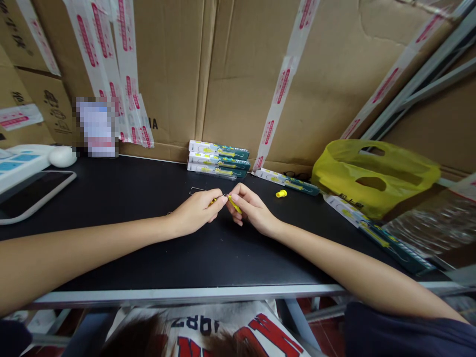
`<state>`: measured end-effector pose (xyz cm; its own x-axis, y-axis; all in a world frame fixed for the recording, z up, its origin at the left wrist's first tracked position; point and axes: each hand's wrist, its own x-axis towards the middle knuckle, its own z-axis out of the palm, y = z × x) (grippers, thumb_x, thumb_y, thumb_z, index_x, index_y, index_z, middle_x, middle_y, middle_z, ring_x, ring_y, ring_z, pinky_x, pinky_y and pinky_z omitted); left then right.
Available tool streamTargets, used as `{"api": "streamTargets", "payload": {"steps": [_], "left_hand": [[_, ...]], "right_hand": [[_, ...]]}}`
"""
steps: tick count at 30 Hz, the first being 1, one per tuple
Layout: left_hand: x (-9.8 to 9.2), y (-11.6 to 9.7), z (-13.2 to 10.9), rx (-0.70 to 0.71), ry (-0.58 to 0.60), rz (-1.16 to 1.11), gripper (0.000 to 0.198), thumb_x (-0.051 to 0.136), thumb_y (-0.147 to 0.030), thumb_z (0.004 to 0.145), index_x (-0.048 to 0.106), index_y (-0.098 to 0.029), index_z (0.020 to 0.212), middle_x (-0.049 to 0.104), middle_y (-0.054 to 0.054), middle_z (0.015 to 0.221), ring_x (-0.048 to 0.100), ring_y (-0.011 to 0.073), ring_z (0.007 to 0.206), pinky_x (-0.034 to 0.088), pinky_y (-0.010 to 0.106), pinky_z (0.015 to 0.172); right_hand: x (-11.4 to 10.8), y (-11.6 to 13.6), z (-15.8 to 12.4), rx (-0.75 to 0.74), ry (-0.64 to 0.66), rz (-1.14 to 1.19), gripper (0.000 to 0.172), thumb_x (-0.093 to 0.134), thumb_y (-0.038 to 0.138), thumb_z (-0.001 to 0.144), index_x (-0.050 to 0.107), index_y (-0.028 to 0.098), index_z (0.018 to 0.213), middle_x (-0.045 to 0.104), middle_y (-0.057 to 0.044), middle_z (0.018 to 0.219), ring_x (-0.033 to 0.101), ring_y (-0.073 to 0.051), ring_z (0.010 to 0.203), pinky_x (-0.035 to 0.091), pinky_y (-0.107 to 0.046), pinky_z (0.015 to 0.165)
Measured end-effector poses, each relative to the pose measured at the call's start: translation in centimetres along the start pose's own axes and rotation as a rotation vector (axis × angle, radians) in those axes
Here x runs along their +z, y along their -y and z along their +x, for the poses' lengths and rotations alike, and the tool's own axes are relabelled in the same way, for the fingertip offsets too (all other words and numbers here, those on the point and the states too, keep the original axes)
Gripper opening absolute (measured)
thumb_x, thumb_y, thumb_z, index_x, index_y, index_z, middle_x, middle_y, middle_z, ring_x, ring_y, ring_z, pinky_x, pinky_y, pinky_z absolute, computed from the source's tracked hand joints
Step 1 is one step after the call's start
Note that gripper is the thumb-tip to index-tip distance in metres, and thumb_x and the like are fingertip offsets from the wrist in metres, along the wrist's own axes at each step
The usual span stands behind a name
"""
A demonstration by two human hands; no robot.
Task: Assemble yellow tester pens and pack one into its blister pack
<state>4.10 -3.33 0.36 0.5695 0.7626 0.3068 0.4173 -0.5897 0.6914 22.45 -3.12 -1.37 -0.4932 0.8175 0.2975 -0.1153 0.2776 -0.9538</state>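
My left hand (201,210) is closed in a pinch over the black tabletop, its fingertips on a thin metal wire (225,196) that makes a small loop between my hands. A bit of yellow shows between its fingers. Beyond that hand, a bent wire (197,189) sticks out; whether it joins the loop is hidden. My right hand (255,210) is closed on a small yellow plastic piece (235,205), tilted down below the fingertips. The fingertips of both hands almost meet. To their right, a short yellow plastic cap (281,194) lies on its side.
Stacked printed boxes (219,159) stand against the cardboard wall (245,74). More boxes (286,181) lie rightward, beside a yellow plastic bag (375,173) and clear plastic packaging (431,220). At left are a phone (35,196), a white power strip (22,161) and a blurred-out upright screen (97,128).
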Motion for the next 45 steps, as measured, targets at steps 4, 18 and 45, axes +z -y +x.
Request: {"api": "streamTargets", "payload": {"steps": [4,18,45], "left_hand": [[0.01,0.0,0.03,0.0,0.0,-0.002,0.034,0.033,-0.04,0.092,0.04,-0.019,0.066,0.048,-0.004,0.054,0.044,0.0095,0.049,0.034,0.024,0.052],[-0.02,0.04,0.1,0.014,0.004,0.01,0.033,0.033,-0.039,0.093,0.044,-0.019,0.07,0.049,-0.005,0.055,0.045,0.0093,0.05,0.034,0.023,0.053],[0.09,0.22,0.04,0.017,0.023,0.09,0.031,0.032,-0.038,0.093,0.04,-0.02,0.07,0.048,-0.004,0.058,0.045,0.0108,0.053,0.032,0.025,0.055]], "right_hand": [[0.0,0.05,0.01,-0.003,-0.001,-0.006,0.027,0.055,0.042,0.087,0.04,0.02,0.082,0.052,0.006,0.065,0.041,-0.005,0.045,0.04,-0.018,0.039],[0.16,0.08,0.08,0.014,-0.01,0.047,0.028,0.056,0.041,0.087,0.04,0.019,0.08,0.056,0.006,0.065,0.043,-0.004,0.044,0.045,-0.018,0.04],[-0.18,0.01,0.12,0.015,0.027,-0.013,0.028,0.06,0.039,0.084,0.043,0.018,0.079,0.057,0.005,0.063,0.045,-0.004,0.043,0.043,-0.017,0.037]]}}
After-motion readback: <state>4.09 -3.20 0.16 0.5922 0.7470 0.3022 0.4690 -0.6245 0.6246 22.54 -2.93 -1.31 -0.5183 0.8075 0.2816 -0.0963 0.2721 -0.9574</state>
